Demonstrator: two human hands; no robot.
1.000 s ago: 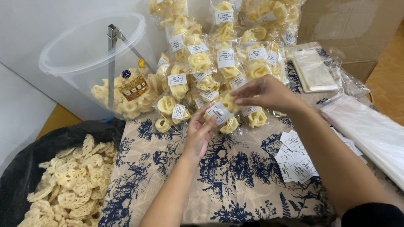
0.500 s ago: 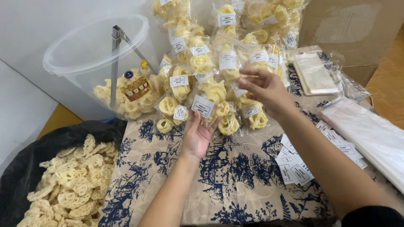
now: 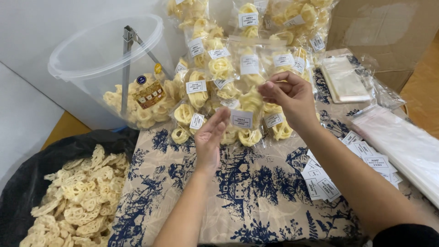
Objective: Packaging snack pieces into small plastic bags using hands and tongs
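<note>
My right hand (image 3: 288, 97) pinches the top of a clear bag of pale yellow flower-shaped crackers (image 3: 244, 116) with a white label, holding it upright over the blue-patterned cloth (image 3: 247, 187). My left hand (image 3: 209, 139) is raised beside it, fingers touching the bag's lower left side. Behind the bag lies a heap of similar labelled cracker bags (image 3: 219, 64).
A clear plastic tub (image 3: 105, 68) with metal tongs and crackers stands at the back left. A black bag of loose crackers (image 3: 73, 192) lies at the lower left. White paper labels (image 3: 334, 174), empty clear bags (image 3: 402, 146) and a cardboard box (image 3: 384, 32) are on the right.
The right hand has lifted the cracker bag upright by its top. The left hand turned from palm-up under the bag to its side.
</note>
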